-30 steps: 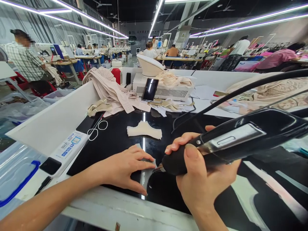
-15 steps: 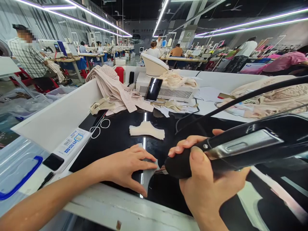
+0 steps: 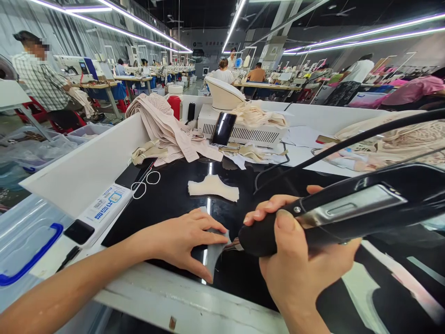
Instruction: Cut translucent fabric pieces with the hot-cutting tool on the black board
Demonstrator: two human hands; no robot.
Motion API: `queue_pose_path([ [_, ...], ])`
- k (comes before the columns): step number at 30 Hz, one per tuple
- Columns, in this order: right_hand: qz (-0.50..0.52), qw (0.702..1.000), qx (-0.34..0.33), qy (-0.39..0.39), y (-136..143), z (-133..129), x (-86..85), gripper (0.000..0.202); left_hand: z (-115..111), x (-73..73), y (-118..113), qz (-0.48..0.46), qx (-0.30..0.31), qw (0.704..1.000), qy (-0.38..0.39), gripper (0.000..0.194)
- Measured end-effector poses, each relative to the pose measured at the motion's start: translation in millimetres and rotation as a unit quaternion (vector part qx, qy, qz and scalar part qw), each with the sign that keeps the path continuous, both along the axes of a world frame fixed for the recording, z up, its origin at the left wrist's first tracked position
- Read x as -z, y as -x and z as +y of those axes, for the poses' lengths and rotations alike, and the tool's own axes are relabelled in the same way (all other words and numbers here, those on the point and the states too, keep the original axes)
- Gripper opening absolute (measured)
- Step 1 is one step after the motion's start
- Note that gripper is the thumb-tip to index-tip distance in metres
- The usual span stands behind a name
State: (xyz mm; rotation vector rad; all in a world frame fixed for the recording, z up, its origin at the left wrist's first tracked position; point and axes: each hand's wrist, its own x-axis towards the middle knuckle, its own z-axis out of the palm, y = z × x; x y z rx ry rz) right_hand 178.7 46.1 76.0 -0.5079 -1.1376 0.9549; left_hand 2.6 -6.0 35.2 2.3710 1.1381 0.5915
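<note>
On the black bench (image 3: 167, 197), the grey piece (image 3: 214, 258) is steadied under the spread left hand (image 3: 184, 235), while the black tool (image 3: 333, 215) gripped by the right hand (image 3: 299, 264) has barely been shifted this half-second, so its tip (image 3: 232, 245) is kept beside the edge.

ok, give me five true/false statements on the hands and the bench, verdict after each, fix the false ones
1. The right hand holds a black handheld tool. True.
2. The cream piece lies under the left hand. False: it lies beyond that hand, apart from it.
3. The left hand's fingers are over a grey piece. True.
4. The red spool is right of the black spool in the picture. False: it is left of it.
5. The phone is in front of the vented white box. True.
</note>
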Motion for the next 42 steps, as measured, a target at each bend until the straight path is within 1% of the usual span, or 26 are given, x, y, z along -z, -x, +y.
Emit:
queue_pose_path([
  [3,0.001,1.0,-0.001,0.008,0.4,-3.2,-2.1,0.045,-0.1,-0.4,0.4,-0.007,0.002,1.0,0.002,0.069],
  [7,0.016,0.999,-0.025,0.012,0.4,-11.0,-5.1,0.045,-0.3,-0.3,0.6,-0.002,-0.001,1.0,0.003,0.068],
  [10,0.023,0.999,-0.036,0.012,1.4,-14.7,-4.0,0.048,-0.1,0.3,0.8,0.007,-0.001,1.0,-0.001,0.067],
  [16,0.012,0.999,-0.028,0.013,4.0,-15.4,-2.5,0.043,0.9,2.2,1.8,0.023,0.005,1.0,-0.002,0.064],
  [20,0.008,0.999,-0.04,0.013,2.2,-21.7,-4.0,0.043,1.1,1.7,2.4,0.02,0.008,1.0,0.0,0.067],
  [25,0.001,0.998,-0.067,0.0,-0.9,-31.1,-3.5,0.042,1.9,-0.1,3.0,0.013,0.011,1.0,0.004,0.061],
  [32,-0.002,0.998,-0.059,-0.004,-2.6,-28.6,-2.3,0.041,2.9,-3.2,3.8,-0.005,0.013,1.0,0.011,0.061],
  [34,-0.006,0.999,-0.054,-0.005,-6.3,-25.5,-3.2,0.041,3.3,-4.1,5.2,-0.003,0.007,1.0,0.008,0.054],
  [39,-0.016,1.0,-0.024,-0.002,-19.8,-14.4,-8.1,0.042,4.8,-4.3,9.0,0.011,-0.031,0.999,-0.026,0.018],
  [40,-0.019,1.0,-0.015,0.0,-22.4,-11.3,-8.9,0.042,4.8,-4.5,8.9,0.008,-0.03,0.999,-0.038,0.015],
  [42,-0.025,1.0,0.004,0.002,-26.9,-4.2,-10.2,0.043,3.8,-5.3,7.5,-0.001,-0.024,0.998,-0.055,0.016],
])
